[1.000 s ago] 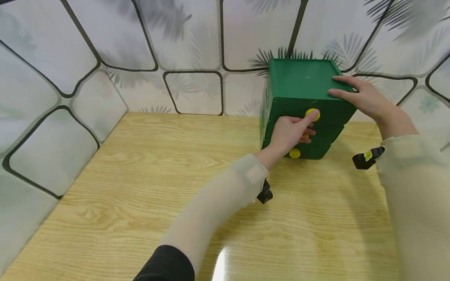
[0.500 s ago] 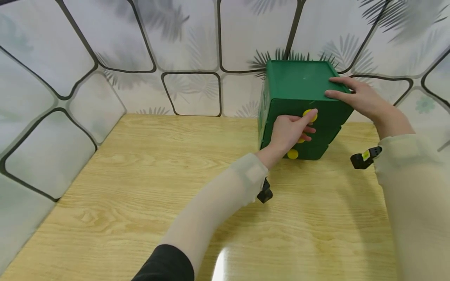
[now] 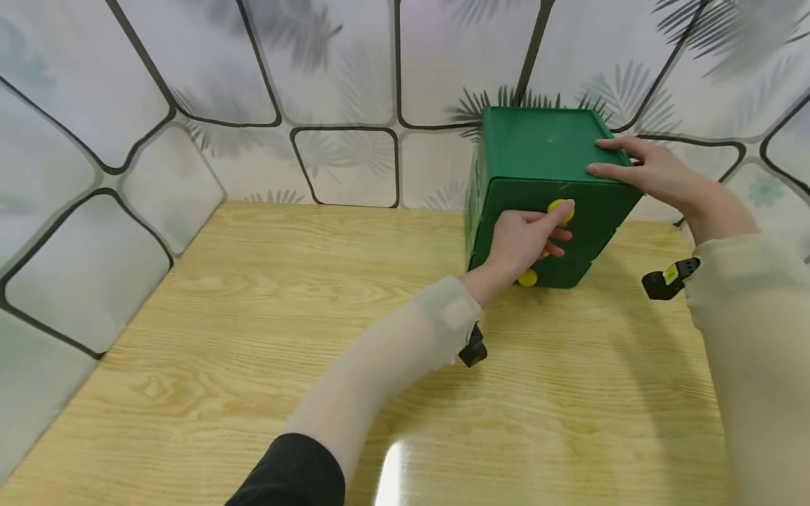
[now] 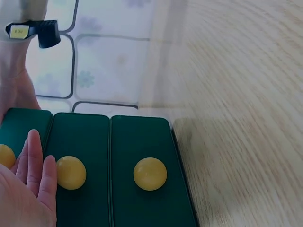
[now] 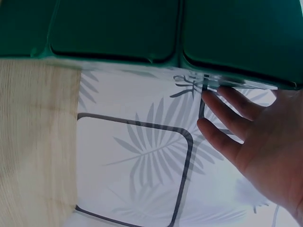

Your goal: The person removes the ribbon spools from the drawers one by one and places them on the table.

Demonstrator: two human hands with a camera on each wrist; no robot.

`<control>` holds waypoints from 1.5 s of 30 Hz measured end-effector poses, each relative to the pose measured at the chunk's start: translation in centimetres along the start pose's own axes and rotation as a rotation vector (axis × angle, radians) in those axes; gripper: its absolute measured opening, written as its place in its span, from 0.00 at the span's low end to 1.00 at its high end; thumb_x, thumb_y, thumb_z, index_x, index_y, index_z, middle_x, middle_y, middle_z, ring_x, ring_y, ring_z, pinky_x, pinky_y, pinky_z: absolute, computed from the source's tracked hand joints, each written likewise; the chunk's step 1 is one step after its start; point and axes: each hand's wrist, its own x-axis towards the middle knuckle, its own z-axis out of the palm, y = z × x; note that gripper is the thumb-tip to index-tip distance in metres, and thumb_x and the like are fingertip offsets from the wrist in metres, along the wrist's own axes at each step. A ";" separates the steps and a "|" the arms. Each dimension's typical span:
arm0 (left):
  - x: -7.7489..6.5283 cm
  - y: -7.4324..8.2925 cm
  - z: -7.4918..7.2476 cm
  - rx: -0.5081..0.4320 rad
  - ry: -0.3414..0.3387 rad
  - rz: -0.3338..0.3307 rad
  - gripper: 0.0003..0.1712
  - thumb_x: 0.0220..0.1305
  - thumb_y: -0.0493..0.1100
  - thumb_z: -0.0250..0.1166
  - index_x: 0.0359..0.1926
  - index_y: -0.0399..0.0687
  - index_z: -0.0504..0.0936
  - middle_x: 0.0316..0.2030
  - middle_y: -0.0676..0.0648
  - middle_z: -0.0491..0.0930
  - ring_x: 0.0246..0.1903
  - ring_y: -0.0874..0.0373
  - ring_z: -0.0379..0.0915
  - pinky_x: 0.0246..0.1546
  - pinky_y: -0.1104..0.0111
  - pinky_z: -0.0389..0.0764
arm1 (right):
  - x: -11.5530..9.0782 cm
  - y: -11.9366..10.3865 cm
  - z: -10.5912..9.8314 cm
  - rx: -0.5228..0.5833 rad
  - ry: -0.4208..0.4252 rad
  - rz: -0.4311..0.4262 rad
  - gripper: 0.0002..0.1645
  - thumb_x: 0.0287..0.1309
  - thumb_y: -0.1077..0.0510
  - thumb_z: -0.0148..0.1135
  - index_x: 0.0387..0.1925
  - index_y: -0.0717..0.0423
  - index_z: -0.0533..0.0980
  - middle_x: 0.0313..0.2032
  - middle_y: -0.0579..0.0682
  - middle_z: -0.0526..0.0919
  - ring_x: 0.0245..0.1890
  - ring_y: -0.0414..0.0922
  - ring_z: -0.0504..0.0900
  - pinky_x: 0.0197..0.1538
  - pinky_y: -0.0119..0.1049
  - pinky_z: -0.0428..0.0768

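Green drawer box (image 3: pixel 547 176) at bench (image 3: pixel 316 316) far right edge. Left hand (image 3: pixel 522 235) pinching top knob (image 3: pixel 561 209); right hand (image 3: pixel 654 172) flat, fingers relaxed, steadying top. All 3 drawers shut; opening not begun.

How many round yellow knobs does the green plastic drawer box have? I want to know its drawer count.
3, one per drawer front. The top knob is at the left hand's fingertips, the middle knob sits beside its fingers, mostly hidden from the head camera, and the bottom knob is untouched.
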 end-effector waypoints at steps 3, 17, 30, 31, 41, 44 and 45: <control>-0.4 -0.1 0.0 0.020 -0.015 0.003 0.25 0.63 0.59 0.64 0.25 0.43 0.89 0.22 0.54 0.84 0.19 0.59 0.81 0.31 0.60 0.81 | 0.0 0.1 -0.3 -0.011 -0.017 -0.006 0.47 0.68 0.38 0.49 0.77 0.52 0.44 0.75 0.58 0.31 0.70 0.70 0.37 0.61 0.72 0.46; -2.8 -0.1 -0.6 0.013 -0.094 0.007 0.24 0.64 0.59 0.64 0.29 0.43 0.90 0.23 0.54 0.85 0.21 0.54 0.82 0.24 0.70 0.79 | 0.1 0.2 -0.2 0.032 -0.029 -0.037 0.46 0.69 0.40 0.49 0.77 0.53 0.44 0.75 0.58 0.29 0.72 0.66 0.31 0.63 0.71 0.41; -5.7 0.2 -0.4 -0.054 -0.123 -0.060 0.21 0.62 0.57 0.67 0.28 0.43 0.90 0.22 0.54 0.85 0.21 0.52 0.82 0.21 0.74 0.74 | 0.0 0.4 0.0 0.052 -0.019 -0.018 0.46 0.68 0.40 0.49 0.77 0.51 0.43 0.74 0.63 0.29 0.70 0.70 0.35 0.63 0.71 0.44; -6.0 0.2 -0.4 -0.056 -0.129 -0.067 0.21 0.62 0.56 0.67 0.27 0.43 0.90 0.22 0.53 0.85 0.21 0.52 0.82 0.21 0.74 0.74 | 0.0 0.4 -0.1 0.052 -0.022 -0.020 0.46 0.68 0.40 0.49 0.77 0.51 0.43 0.74 0.63 0.29 0.70 0.70 0.34 0.62 0.71 0.44; -7.7 0.1 -0.7 -0.044 -0.176 -0.086 0.21 0.63 0.57 0.66 0.29 0.45 0.90 0.23 0.56 0.85 0.21 0.55 0.81 0.24 0.73 0.76 | 0.1 0.7 -0.2 0.061 -0.038 -0.048 0.45 0.69 0.41 0.49 0.77 0.49 0.43 0.75 0.61 0.29 0.71 0.68 0.34 0.62 0.72 0.44; -8.1 0.1 -0.7 -0.052 -0.181 -0.097 0.20 0.63 0.57 0.66 0.29 0.46 0.90 0.23 0.55 0.85 0.20 0.57 0.81 0.24 0.72 0.76 | 0.0 0.7 -0.2 0.063 -0.042 -0.046 0.45 0.69 0.40 0.49 0.77 0.49 0.43 0.75 0.60 0.29 0.71 0.68 0.33 0.62 0.72 0.43; -8.2 0.1 -0.7 -0.056 -0.183 -0.099 0.20 0.63 0.57 0.66 0.28 0.46 0.90 0.23 0.55 0.85 0.20 0.57 0.81 0.24 0.73 0.76 | 0.0 0.7 -0.2 0.065 -0.043 -0.045 0.45 0.69 0.40 0.49 0.77 0.49 0.43 0.75 0.60 0.29 0.71 0.68 0.33 0.62 0.72 0.43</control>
